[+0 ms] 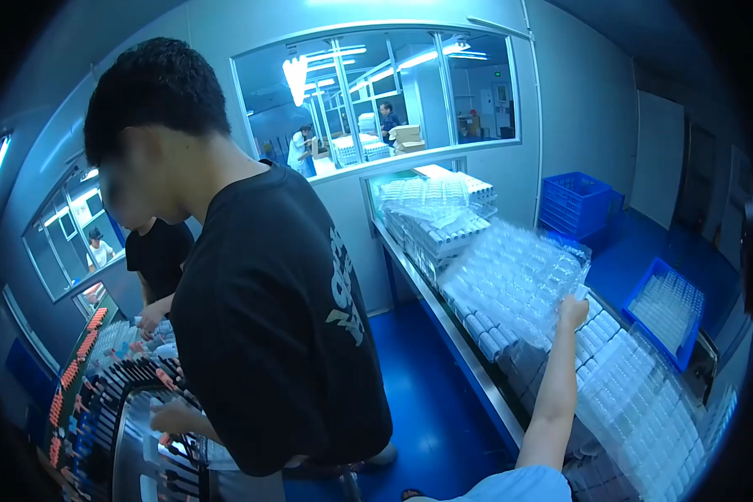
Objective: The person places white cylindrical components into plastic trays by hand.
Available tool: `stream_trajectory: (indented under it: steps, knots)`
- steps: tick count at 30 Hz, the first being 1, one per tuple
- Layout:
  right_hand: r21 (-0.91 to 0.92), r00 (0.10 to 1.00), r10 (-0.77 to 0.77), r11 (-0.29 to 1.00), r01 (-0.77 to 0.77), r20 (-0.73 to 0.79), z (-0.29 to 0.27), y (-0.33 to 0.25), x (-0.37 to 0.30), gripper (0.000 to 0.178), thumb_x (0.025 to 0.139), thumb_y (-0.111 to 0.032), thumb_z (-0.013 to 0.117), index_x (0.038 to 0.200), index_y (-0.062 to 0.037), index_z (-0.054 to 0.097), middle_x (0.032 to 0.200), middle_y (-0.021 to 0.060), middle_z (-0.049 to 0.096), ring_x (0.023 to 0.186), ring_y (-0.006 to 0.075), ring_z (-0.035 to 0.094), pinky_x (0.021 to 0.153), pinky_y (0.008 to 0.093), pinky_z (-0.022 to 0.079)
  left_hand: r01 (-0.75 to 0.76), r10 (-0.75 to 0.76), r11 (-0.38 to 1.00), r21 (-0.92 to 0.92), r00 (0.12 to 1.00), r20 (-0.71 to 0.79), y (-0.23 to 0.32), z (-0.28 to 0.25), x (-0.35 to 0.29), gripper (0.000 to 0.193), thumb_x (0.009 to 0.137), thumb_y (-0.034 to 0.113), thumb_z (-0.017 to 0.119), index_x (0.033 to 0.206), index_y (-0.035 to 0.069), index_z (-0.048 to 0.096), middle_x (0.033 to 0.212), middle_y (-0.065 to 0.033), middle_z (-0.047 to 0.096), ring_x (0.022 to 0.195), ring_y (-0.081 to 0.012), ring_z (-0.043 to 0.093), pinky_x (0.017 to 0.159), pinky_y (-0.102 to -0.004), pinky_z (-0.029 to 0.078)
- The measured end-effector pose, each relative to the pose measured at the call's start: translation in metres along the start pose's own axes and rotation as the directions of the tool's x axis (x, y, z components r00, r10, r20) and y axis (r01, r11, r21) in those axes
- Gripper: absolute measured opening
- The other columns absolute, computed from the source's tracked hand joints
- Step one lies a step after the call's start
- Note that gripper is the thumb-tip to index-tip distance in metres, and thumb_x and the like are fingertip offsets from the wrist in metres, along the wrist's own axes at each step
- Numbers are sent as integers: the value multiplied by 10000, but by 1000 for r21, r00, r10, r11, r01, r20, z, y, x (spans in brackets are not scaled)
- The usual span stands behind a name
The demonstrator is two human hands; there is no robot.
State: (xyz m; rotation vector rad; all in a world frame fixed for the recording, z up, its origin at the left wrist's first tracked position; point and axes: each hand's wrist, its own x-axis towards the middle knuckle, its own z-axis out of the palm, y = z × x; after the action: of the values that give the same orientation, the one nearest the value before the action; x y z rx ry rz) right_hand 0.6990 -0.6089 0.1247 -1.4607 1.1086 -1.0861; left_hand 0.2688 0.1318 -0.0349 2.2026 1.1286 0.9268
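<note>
My right hand [573,311] reaches out from a light blue sleeve at the lower edge. Its fingers are closed on the near right edge of a clear plastic blister tray [514,268] with rows of moulded pockets. The tray lies tilted over rows of white cylindrical pieces [485,330] on a long bench. Just right of my forearm, more clear trays [644,402] cover the white pieces. Farther along the bench stands a stack of filled trays [435,222]. My left hand is out of view.
A co-worker in a black shirt [276,309] stands close on my left, at a line of black holders with pink pieces [79,368]. Another person [155,259] works beyond. Blue crates [573,205] stand at the far right; a blue bin [682,347] holds clear trays.
</note>
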Motion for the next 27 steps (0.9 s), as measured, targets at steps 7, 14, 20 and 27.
stream_trajectory:
  steps: [7,14,20,27]
  knots:
    - [-254,997,-70,965,62,-22,-2,25,9,556,745,-425,653,981,70,559,963,269,617,906,408,599,801,458,460,229,-218,961,-155,972,87,-33,-2,-9,594,838,304,651,1153,-145,422,740,-164,625,556,-156,591,457,-275,480]
    - [-126,946,-320,942,312,-48,-6,4,28,383,794,-435,646,818,-53,632,735,124,649,592,209,631,515,362,492,246,-248,968,-38,967,-50,-91,16,-17,555,798,268,655,1155,-100,443,758,-155,613,571,-191,610,494,-321,507]
    - [744,757,-481,668,-11,443,-86,-82,-110,474,964,-376,340,1236,-7,459,750,9,468,592,79,410,523,201,363,327,-336,935,-137,941,-45,21,-37,-39,468,789,332,654,1030,-51,536,884,-235,616,792,-362,611,698,-395,490]
    - [815,94,-814,556,-162,574,-107,-68,-177,525,895,-416,450,1170,31,466,795,110,563,634,149,529,554,233,418,413,-472,784,-464,882,-13,6,-92,-71,332,884,234,587,1075,-20,488,674,-66,591,534,-109,575,461,-234,455]
